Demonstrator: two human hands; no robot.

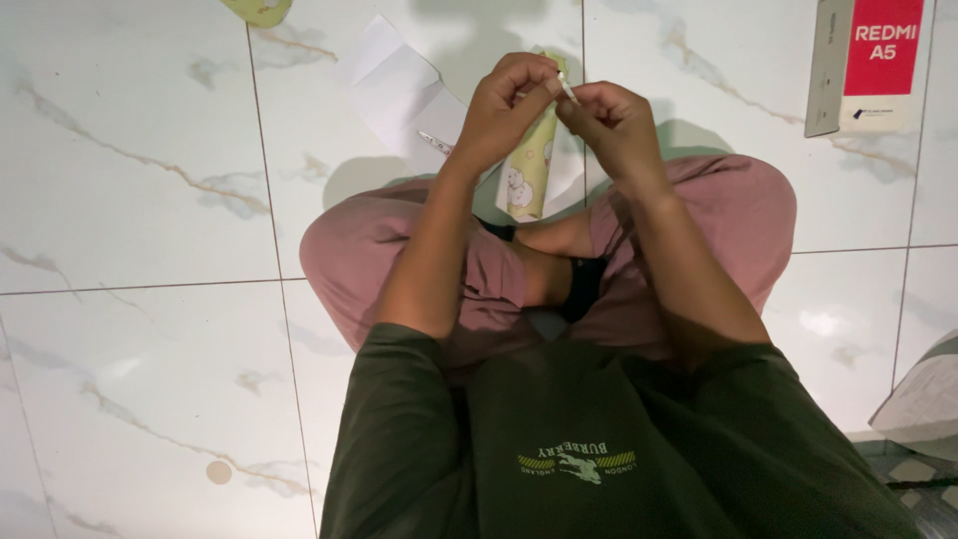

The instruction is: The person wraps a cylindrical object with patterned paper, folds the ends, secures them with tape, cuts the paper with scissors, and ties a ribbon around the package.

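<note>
Left hand grips yellow pouch; right hand, at its 3 o'clock, pinches thin white strip at pouch top. Paper at 10 o'clock.

Materials and finishes around your hands

Your left hand grips a pale yellow-green printed pouch that looks like soft, matt cloth or paper; your right hand pinches a thin white strip, material unclear. The floor tiles are glossy, smooth marble-look ceramic. The white sheet is matt paper. The red-and-white box is smooth card. Your pink trousers and dark green shirt are matt woven cloth.
</note>
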